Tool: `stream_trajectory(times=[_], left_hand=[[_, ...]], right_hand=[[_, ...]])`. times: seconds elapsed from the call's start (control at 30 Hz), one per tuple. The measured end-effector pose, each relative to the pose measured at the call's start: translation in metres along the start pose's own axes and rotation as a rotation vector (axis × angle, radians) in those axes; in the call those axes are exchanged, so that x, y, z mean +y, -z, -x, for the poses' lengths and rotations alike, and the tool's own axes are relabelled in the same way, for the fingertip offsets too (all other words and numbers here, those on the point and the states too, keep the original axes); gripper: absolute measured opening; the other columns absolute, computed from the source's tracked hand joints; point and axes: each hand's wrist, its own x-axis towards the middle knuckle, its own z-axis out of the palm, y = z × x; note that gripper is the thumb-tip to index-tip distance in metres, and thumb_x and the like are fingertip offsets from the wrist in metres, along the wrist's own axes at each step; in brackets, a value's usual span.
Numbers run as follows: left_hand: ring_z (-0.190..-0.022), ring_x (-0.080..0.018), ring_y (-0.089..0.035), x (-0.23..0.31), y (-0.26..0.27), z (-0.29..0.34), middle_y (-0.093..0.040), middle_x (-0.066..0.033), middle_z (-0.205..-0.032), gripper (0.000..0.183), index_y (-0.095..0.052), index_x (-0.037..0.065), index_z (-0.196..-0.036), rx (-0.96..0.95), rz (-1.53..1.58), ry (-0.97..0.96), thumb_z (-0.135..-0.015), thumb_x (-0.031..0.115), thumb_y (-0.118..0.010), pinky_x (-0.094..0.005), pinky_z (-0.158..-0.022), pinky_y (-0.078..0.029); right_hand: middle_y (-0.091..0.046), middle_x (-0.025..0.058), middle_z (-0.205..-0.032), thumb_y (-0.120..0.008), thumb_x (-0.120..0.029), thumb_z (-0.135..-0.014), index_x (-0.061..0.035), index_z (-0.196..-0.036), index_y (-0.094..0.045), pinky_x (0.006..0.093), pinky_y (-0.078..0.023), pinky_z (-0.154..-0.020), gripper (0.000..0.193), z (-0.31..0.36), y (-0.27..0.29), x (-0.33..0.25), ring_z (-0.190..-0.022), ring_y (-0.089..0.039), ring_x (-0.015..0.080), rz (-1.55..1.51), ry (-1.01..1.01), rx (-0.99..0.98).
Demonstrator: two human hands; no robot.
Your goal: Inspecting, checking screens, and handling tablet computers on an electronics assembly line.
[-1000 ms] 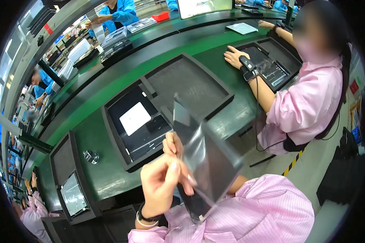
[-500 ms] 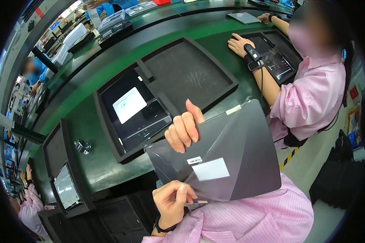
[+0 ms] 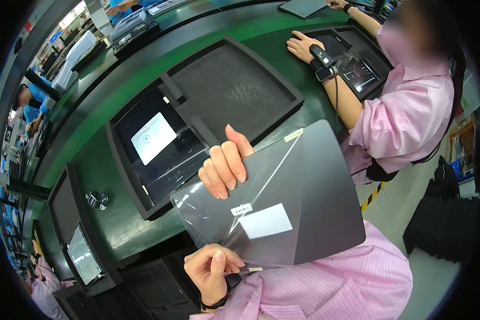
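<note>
Right hand point(image 3: 225, 166) clasped the film-covered panel point(image 3: 274, 192) edgewise; left hand point(image 3: 212, 269), below that grip, pinched its edge. It was likely light, stiff, slippery; edge holds suited.

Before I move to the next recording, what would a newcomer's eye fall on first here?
The dark gray panel with creased clear film, front center, its upper edge held by the right hand, the left hand at its lower edge. Next, the white label on a black panel in the black tray's left compartment. Then a co-worker's pink sleeve at right.
</note>
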Motion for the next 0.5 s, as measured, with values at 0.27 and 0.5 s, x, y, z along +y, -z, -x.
stream_trajectory(times=[0.27, 0.5], left_hand=[[-0.047, -0.0086, -0.052, 0.004, -0.002, -0.004, -0.064, -0.0108, -0.064, 0.027, -0.059, -0.005, -0.070, -0.052, 0.000, 0.042, -0.090, 0.008, -0.046, -0.0195, -0.045, -0.041], [-0.050, -0.0094, -0.054, 0.009, -0.005, -0.007, -0.066, -0.0131, -0.069, 0.025, -0.061, -0.006, -0.073, -0.093, 0.007, 0.103, -0.089, 0.003, -0.043, -0.0192, -0.048, -0.042]], right_hand=[[-0.045, 0.0084, -0.055, -0.003, -0.029, -0.100, -0.0084, -0.054, -0.047, 0.0349, -0.047, -0.052, 0.066, -0.002, 0.007, 0.004, -0.046, -0.050, 0.0255, -0.115, -0.018, 0.002], [-0.047, 0.0084, -0.058, -0.002, -0.028, -0.100, -0.0082, -0.060, -0.048, 0.0348, -0.048, -0.055, 0.064, -0.003, 0.015, 0.005, -0.049, -0.051, 0.0255, -0.153, -0.010, -0.065]])
